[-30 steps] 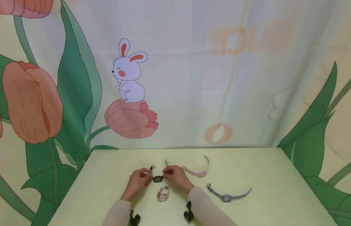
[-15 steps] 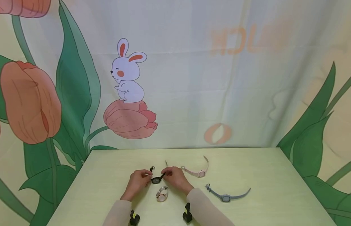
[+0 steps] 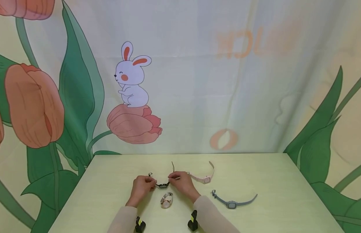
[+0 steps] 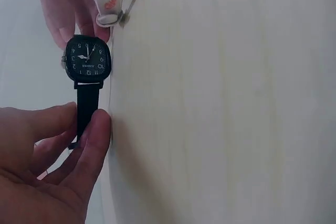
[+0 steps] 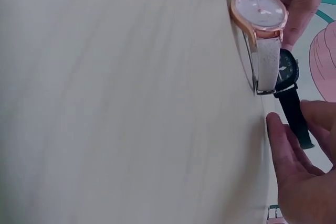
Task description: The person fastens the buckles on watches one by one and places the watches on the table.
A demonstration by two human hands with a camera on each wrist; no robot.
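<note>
A black wristwatch [image 3: 163, 186] with a square dial is stretched between both hands, its face [image 4: 88, 59] showing in the left wrist view. My left hand [image 3: 143, 188] pinches the buckle-side strap [image 4: 87, 108] between thumb and fingers; the buckle [image 3: 150, 174] sticks out past them. The other strap is held by my right hand [image 3: 184, 186], its free end [image 3: 173, 166] pointing away from me. Just nearer to me, between the forearms, a fastened watch [image 3: 166, 200] with a rose-gold case and pale strap [image 5: 268, 64] stands on its closed loop.
To the right of my right hand lies a pink watch [image 3: 207, 179], unfastened. Nearer and further right is a blue-grey watch [image 3: 231, 204] with its strap spread out. All lie on a pale table [image 3: 270, 181] whose far edge meets a printed curtain [image 3: 183, 97].
Both hands have drawn slightly apart, pulling the black watch's strap straighter. Its buckle has shifted left and its dial has tilted, looking flatter in the head view. The other watches lie still.
</note>
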